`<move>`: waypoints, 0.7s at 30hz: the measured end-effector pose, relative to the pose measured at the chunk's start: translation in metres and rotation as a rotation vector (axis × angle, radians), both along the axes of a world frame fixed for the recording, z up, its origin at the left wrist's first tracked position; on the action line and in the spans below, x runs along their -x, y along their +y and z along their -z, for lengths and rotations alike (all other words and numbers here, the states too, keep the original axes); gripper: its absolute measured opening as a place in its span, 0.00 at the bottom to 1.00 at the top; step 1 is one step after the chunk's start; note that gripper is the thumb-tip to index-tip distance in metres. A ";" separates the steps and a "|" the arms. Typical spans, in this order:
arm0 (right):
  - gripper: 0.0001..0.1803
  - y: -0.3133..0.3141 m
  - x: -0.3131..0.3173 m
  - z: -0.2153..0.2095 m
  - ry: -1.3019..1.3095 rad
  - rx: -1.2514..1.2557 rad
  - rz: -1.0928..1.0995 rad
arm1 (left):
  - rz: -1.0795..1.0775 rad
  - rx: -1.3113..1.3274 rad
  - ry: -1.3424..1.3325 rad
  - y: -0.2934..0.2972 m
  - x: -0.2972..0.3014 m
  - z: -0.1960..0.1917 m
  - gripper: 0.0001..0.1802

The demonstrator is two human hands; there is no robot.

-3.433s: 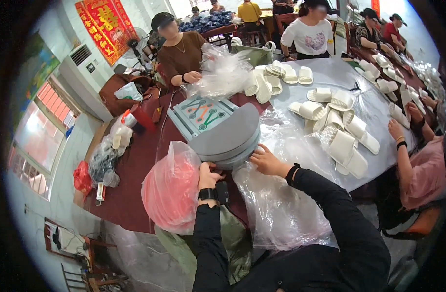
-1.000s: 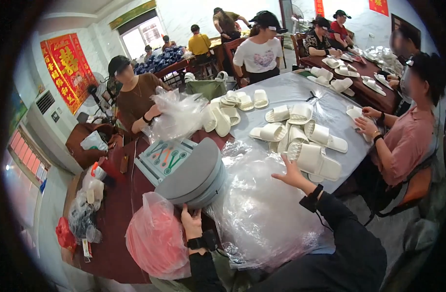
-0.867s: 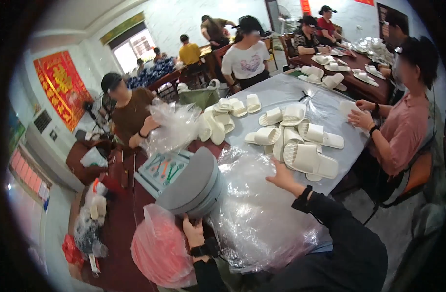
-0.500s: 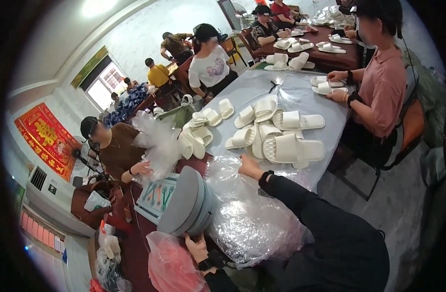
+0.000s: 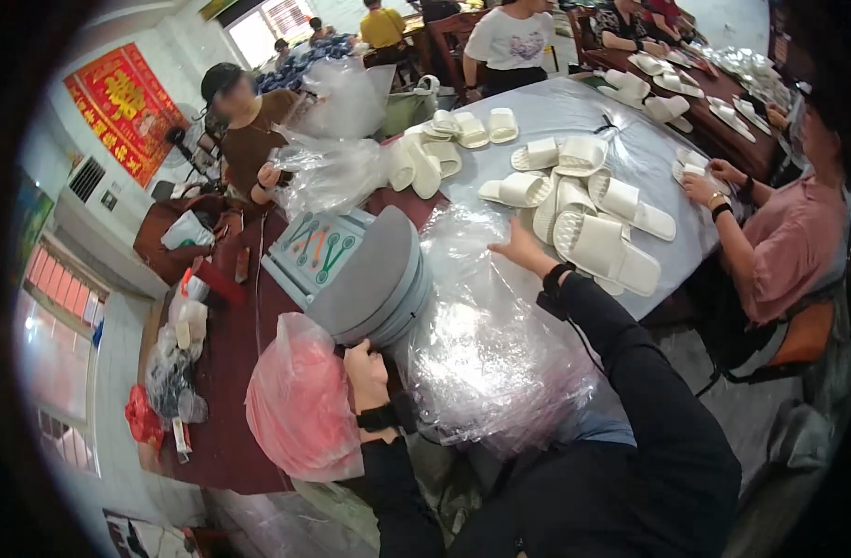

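My right hand (image 5: 523,248) reaches over a pile of clear plastic bags (image 5: 490,353), its fingers stretched apart and holding nothing I can see. Just beyond it lies a heap of white slippers (image 5: 620,251) on the sheet-covered table. My left hand (image 5: 366,374) has its fingers curled at the lower edge of a stack of grey rounded panels (image 5: 365,279); what they close on, if anything, is hidden. One panel carries a teal and orange spoon-like print. Against the left hand's outer side rests a pink plastic bag (image 5: 304,400).
A co-worker (image 5: 253,126) at the left holds up clear bags (image 5: 332,172). Another in a pink shirt (image 5: 792,232) handles slippers at the right. More white slippers (image 5: 425,158) lie at the far table edge. Bagged items (image 5: 179,353) sit along the dark red table's left side.
The view has swung, shifting the scene. My right hand's fingers have spread above the clear bags. My left hand stays by the grey stack. The left co-worker's bags hang lower and wider.
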State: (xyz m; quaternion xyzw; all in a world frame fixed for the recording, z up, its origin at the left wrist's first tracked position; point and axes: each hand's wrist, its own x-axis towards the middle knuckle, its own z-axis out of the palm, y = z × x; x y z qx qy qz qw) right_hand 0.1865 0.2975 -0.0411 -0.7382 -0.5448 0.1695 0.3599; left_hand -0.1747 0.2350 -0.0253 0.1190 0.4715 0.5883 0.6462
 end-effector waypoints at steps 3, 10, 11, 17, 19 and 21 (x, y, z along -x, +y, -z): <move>0.44 -0.017 -0.014 -0.015 -0.192 -0.030 -0.054 | 0.072 -0.459 0.661 -0.052 -0.054 -0.035 0.41; 0.33 -0.129 0.045 -0.066 -0.608 0.018 -0.601 | 1.044 -0.496 1.872 -0.129 -0.107 -0.004 0.39; 0.33 -0.146 0.046 -0.066 -0.613 0.016 -0.604 | 1.065 -0.478 1.846 -0.130 -0.113 -0.003 0.41; 0.33 -0.158 -0.008 0.021 -0.721 -0.094 -0.578 | 0.913 -0.560 1.853 -0.137 -0.133 0.020 0.43; 0.33 -0.157 -0.018 0.041 -0.696 -0.110 -0.561 | 0.893 -0.635 1.883 -0.140 -0.140 0.026 0.42; 0.31 -0.157 -0.013 0.045 -0.626 -0.149 -0.574 | 0.827 -0.704 1.949 -0.149 -0.133 0.038 0.41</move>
